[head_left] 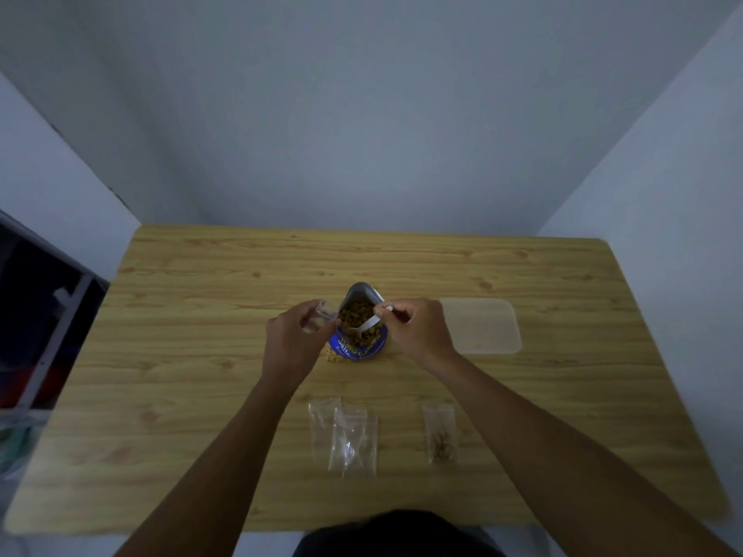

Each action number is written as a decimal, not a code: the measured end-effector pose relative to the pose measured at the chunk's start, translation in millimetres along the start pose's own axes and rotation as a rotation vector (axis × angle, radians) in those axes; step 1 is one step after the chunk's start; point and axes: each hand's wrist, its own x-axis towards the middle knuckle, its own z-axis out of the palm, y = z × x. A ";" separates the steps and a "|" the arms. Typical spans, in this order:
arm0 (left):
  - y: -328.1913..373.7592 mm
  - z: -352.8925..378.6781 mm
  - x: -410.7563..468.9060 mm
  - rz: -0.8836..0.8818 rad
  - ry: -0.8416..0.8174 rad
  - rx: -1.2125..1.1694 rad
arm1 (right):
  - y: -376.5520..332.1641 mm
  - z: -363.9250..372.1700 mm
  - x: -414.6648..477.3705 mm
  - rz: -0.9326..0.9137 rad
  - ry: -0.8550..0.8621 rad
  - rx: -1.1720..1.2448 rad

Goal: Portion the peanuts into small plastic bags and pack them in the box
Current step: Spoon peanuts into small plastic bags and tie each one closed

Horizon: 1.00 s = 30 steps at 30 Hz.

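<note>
One filled bag [441, 436] lay flat near the front of the counter [201, 396], with a loose pile of empty bags [346, 438] to its left, so the portioning looked to be in its early part. Both hands worked at the peanut pouch [359, 347], which stood open mid-counter with the peanuts [356, 311] showing in its mouth. The left hand [293, 335] pinched a clear bag [321, 315] just beside the pouch's left rim, fingers curled on the film. The right hand [418, 327] pinched the handle of a white spoon [364, 328], its bowl down among the peanuts. The clear box [480, 326] sat right of the pouch, apart from it. Whether anything lay in it could not be told. The step in hand seemed to be scooping a second portion. Next, the loaded spoon would need lifting level and carrying across to the held bag's mouth, which the left hand must hold spread, or nuts would spill.
</note>
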 end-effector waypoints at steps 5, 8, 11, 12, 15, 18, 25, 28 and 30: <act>1.0 0.1 1.3 0.008 0.004 0.012 | -3.0 -4.7 6.4 0.103 0.014 0.043; -0.4 0.1 1.0 0.009 0.004 0.025 | -0.4 -7.4 7.7 0.160 0.041 0.076; -1.3 0.4 -0.7 0.020 0.004 0.028 | -2.9 -10.0 6.0 0.240 0.037 0.090; -0.7 -0.1 -1.7 0.025 0.003 0.032 | -2.3 -11.3 7.2 0.261 0.043 0.088; -1.0 -1.8 -1.9 0.021 -0.005 0.020 | -0.1 -16.4 10.5 0.336 0.069 0.108; -0.9 -2.6 -2.1 0.019 -0.010 0.020 | 4.2 -21.3 10.4 0.450 0.071 0.213; 2.4 -0.8 -3.0 0.067 0.008 0.074 | 5.0 -34.7 7.0 0.625 0.105 0.496; 5.0 0.0 -2.0 0.110 0.002 0.107 | 4.5 -43.8 9.2 0.656 0.121 0.586; 9.0 0.6 -0.7 0.118 -0.007 0.109 | 0.3 -52.3 12.5 0.665 0.134 0.643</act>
